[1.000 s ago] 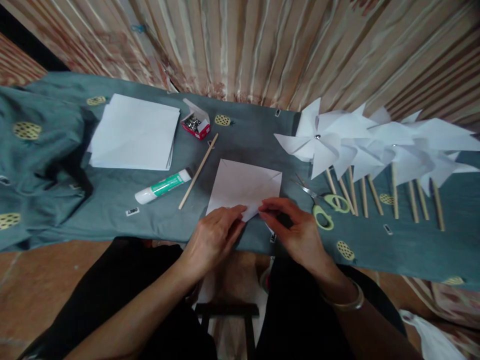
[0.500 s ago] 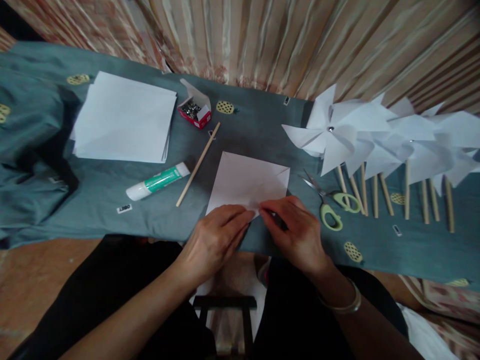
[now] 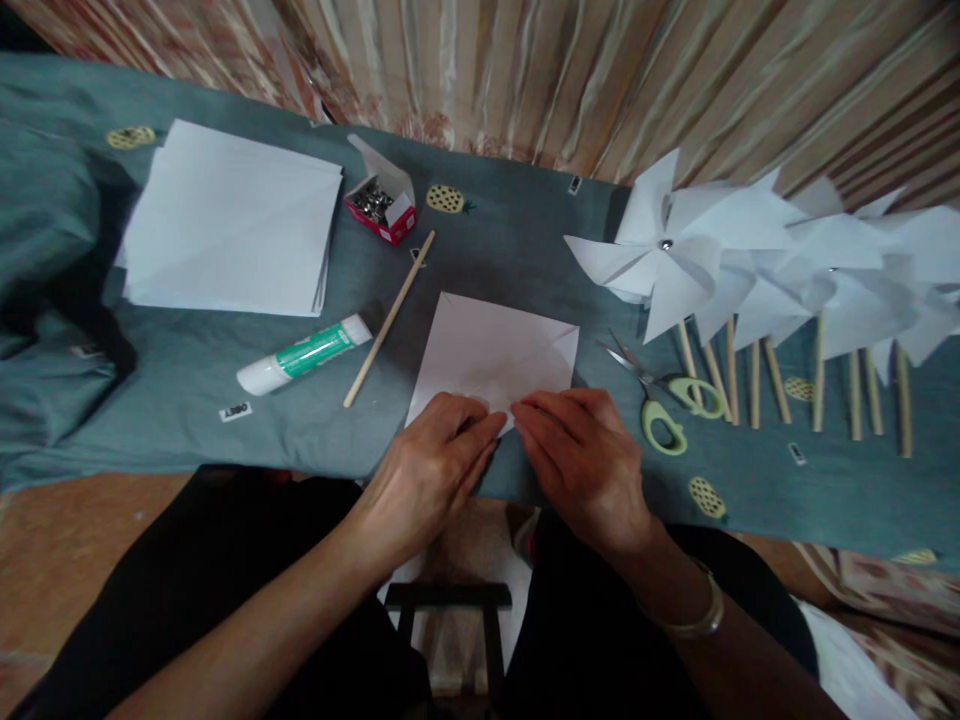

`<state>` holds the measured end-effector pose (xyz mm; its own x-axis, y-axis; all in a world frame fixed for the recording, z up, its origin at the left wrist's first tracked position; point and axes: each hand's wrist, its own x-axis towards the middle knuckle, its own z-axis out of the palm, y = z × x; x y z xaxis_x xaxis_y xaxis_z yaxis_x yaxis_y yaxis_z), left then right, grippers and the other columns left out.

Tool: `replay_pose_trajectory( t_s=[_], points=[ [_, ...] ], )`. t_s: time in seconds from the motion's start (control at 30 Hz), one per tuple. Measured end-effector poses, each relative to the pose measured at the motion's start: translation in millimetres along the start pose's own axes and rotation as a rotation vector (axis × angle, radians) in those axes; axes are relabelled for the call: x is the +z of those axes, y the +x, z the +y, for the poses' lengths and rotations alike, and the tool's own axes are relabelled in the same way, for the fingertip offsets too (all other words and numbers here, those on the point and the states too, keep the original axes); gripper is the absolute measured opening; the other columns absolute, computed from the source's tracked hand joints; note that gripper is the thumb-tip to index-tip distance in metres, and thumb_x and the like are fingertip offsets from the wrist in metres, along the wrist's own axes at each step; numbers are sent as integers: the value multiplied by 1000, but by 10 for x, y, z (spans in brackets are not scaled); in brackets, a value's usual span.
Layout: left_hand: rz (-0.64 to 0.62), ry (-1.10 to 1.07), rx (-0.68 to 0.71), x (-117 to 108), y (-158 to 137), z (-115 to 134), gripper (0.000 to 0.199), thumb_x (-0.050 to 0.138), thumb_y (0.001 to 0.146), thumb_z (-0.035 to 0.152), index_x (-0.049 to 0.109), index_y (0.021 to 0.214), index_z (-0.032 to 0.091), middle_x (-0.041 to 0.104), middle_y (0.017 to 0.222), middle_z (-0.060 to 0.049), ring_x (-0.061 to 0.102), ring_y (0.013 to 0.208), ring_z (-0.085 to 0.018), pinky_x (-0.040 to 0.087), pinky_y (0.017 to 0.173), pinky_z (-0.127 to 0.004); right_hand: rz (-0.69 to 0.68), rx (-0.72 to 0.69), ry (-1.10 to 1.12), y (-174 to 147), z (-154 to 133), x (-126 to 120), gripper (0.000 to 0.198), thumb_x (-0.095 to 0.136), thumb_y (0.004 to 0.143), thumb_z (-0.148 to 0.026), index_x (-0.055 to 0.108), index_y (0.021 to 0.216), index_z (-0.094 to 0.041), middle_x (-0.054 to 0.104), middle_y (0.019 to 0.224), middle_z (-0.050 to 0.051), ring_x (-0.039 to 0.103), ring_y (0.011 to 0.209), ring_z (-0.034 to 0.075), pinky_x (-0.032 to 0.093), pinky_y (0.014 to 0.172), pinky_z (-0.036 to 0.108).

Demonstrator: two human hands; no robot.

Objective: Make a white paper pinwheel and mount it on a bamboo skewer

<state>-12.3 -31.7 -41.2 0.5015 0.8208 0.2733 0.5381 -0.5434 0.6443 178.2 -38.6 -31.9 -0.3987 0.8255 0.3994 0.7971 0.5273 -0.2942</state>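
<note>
A square sheet of white paper (image 3: 495,340) lies in front of me on the cloth-covered table, with cut or crease lines running in from its upper corners. At its near edge my left hand (image 3: 439,455) is closed on the paper, thumb and fingers together. My right hand (image 3: 577,460) pinches the same edge just to the right, its fingertips almost meeting the left ones. Both hands hide the near part of the sheet. Right of the paper lie scissors (image 3: 664,415) with light green handles, blades partly apart. A thin wooden stick (image 3: 390,318) rests to the left.
Left of the stick lies a white and green glue stick (image 3: 304,354). A stack of white paper (image 3: 232,225) sits farther left. An open red box (image 3: 382,205) holds small metal pieces. Several white paper pinwheels (image 3: 679,250) on wooden sticks overlap at the right.
My right fingers have shifted slightly left along the near edge and lie flatter together. The view has moved a little; the table objects stay in place.
</note>
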Motion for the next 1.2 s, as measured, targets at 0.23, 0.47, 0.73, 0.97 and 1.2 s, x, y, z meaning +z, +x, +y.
replay_pose_trajectory(
  t_s=[0.23, 0.47, 0.73, 0.97, 1.2],
  points=[
    [-10, -20, 15, 14, 16, -16, 28, 47, 96, 15, 61, 120, 13, 64, 100, -11, 61, 94, -20, 58, 80, -35, 5, -1, -22, -13, 13, 16, 21, 54, 94, -14, 67, 109, -18, 72, 108, 10, 60, 96, 23, 54, 86, 39],
    [2, -25, 23, 11, 39, -6, 27, 47, 96, 14, 62, 118, 14, 64, 100, -10, 61, 93, -20, 58, 79, -35, -38, 86, 22, -33, 39, 77, 35, 46, 94, -14, 55, 124, -32, 59, 128, 6, 52, 114, 26, 49, 97, 45],
    [0, -27, 11, 22, 34, -13, 28, 48, 95, 12, 62, 118, 14, 64, 100, -10, 61, 94, -19, 58, 79, -34, -67, 50, -15, -20, 36, 107, 34, 42, 95, -14, 53, 126, -26, 54, 131, 10, 48, 117, 28, 47, 99, 47],
    [-11, -24, 19, 25, 43, -16, 28, 50, 94, 10, 63, 118, 8, 64, 102, -13, 61, 95, -21, 58, 81, -35, -49, 47, -18, 9, 49, 181, 35, 38, 98, -16, 52, 128, -28, 50, 139, 9, 44, 127, 28, 44, 104, 49],
    [-12, 35, 11, 7, 43, 10, 25, 48, 95, 13, 64, 113, 8, 62, 97, -12, 61, 91, -21, 59, 77, -34, -75, 2, -36, 37, 51, 224, 31, 38, 98, -15, 56, 122, -21, 53, 139, 13, 42, 134, 30, 43, 105, 50]
  ],
)
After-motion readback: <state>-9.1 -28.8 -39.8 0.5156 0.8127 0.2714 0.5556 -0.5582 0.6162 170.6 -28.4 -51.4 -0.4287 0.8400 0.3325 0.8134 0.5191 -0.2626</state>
